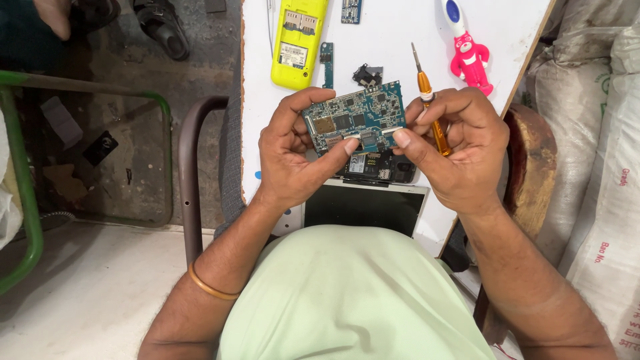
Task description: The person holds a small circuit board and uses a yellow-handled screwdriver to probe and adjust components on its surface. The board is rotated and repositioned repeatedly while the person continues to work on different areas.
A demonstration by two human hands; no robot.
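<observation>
A blue circuit board (360, 117) with several chips is held above the white table (393, 40). My left hand (293, 150) grips its left edge, thumb on its lower side. My right hand (460, 143) pinches the board's right lower corner with the thumb and also holds an orange-handled screwdriver (430, 100), its tip pointing up and away. Under the board lies a black phone body (380, 167), and below that a white-framed screen panel (363, 207).
A yellow phone shell (297, 40), a small green board strip (327, 63), a black part (368, 75) and a pink toy figure (470, 57) lie on the table. White sacks (600, 167) stand right. A brown chair frame (190, 167) and green rail (20, 180) are left.
</observation>
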